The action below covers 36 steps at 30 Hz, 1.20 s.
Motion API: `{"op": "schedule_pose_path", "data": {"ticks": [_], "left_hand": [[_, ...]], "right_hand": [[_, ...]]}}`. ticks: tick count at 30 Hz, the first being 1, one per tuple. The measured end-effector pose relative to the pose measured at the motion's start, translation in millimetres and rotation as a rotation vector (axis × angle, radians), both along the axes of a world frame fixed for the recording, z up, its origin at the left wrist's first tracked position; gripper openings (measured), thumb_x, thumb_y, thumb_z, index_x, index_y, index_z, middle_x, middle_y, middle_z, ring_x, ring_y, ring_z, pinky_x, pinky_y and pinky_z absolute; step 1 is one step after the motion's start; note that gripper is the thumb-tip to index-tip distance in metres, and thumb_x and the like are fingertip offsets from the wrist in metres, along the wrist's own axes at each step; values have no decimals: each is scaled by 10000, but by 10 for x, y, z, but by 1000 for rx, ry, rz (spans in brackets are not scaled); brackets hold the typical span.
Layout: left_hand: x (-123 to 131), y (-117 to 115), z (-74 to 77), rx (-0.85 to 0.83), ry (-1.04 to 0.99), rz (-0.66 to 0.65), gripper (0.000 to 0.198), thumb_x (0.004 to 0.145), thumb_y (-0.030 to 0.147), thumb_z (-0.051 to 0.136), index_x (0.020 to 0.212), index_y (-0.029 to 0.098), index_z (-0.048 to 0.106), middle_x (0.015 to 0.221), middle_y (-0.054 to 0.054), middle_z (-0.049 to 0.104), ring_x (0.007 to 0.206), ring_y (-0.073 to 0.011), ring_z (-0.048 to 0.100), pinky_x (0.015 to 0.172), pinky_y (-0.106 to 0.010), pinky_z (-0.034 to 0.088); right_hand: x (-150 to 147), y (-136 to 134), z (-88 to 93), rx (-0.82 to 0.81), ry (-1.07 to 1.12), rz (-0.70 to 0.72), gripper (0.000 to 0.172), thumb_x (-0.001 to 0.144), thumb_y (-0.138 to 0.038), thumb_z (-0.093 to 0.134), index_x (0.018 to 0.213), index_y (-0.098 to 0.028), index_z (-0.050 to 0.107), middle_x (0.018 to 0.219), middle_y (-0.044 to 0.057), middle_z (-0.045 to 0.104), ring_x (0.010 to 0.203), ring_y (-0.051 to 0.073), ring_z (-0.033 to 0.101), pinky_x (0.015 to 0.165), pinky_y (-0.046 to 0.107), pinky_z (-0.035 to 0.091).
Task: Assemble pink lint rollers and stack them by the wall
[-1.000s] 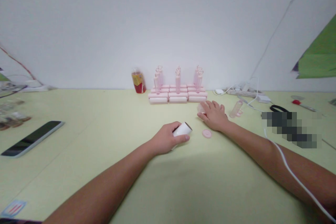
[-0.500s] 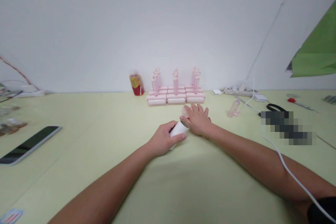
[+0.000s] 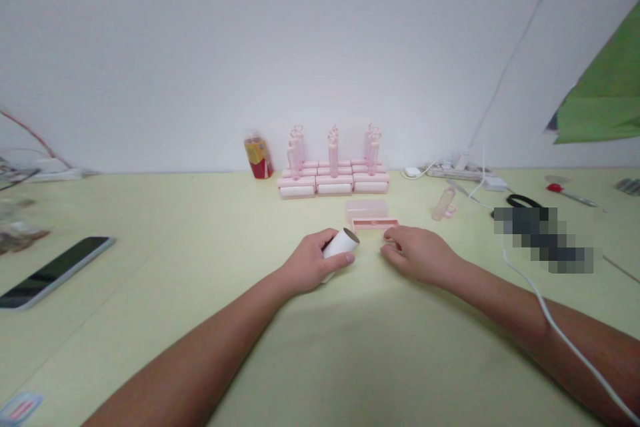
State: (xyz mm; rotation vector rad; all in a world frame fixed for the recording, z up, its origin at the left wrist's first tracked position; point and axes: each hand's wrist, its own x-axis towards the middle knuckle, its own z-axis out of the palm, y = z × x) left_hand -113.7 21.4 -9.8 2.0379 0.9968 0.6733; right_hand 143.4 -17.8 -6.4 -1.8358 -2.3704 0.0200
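A white roll with a hollow core (image 3: 340,247) is gripped in my left hand (image 3: 309,263), its open end tilted up to the right. My right hand (image 3: 417,255) is low over the table beside the pink tray (image 3: 375,223), its fingers curled round something clear that I cannot make out. Just behind the tray lies a translucent pink cover (image 3: 367,209). Further back, several pink units with white rolls (image 3: 335,189) stand in rows, with pink handles (image 3: 333,157) upright on them. A separate pink handle (image 3: 443,205) lies to the right.
By the wall stands a red and yellow packet (image 3: 259,157). A phone (image 3: 55,272) lies on the left of the table (image 3: 200,227). At the right are a white cable (image 3: 537,293), a power strip (image 3: 457,174), a red-tipped pen (image 3: 570,196) and a blurred-out dark object.
My right hand has moved right and towards me, off the pink tray and cover, which now show. Its spread fingers have curled in. My left hand still holds the roll in nearly the same place.
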Motion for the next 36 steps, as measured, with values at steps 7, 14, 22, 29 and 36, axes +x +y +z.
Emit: {"op": "schedule_pose_path", "data": {"ticks": [7, 14, 22, 29, 36], "left_hand": [[-2, -9, 14, -13, 16, -35, 414, 799, 456, 683, 1065, 140, 663, 882, -12, 620, 749, -147, 521, 676, -243, 399], [0, -3, 7, 4, 37, -58, 399, 795, 449, 691, 1058, 150, 667, 911, -23, 648, 783, -163, 552, 695, -248, 419], [3, -62, 98, -2, 113, -147, 413, 806, 449, 676, 1103, 162, 661, 936, -31, 674, 802, -176, 585, 694, -247, 429], [19, -123, 162, 11, 182, -216, 367, 779, 422, 708, 1036, 161, 678, 852, -15, 663, 733, -156, 574, 638, -226, 402], [20, -107, 139, 19, 198, -241, 431, 791, 449, 702, 1121, 174, 665, 892, -19, 677, 748, -159, 581, 644, -231, 399]], "right_hand": [[-13, -26, -98, -164, -2, -8, 378, 891, -515, 506, 1027, -170, 576, 911, 124, 711, 781, 257, 650, 575, 287, 279], [-90, -64, -98, -75, 376, 97, 178, 870, -344, 549, 915, -182, 609, 782, 40, 653, 680, 168, 565, 591, 260, 333], [-132, -94, -221, -90, 773, 309, 278, 825, -311, 635, 1063, -168, 626, 784, 5, 607, 645, 131, 525, 597, 247, 407], [-154, -132, -227, -75, 787, 353, 285, 840, -308, 640, 1081, -167, 578, 798, 11, 633, 688, 137, 593, 653, 256, 478], [-186, -130, -220, 40, 709, 400, 329, 866, -300, 625, 1164, -161, 615, 908, 57, 681, 747, 147, 630, 692, 260, 506]]}}
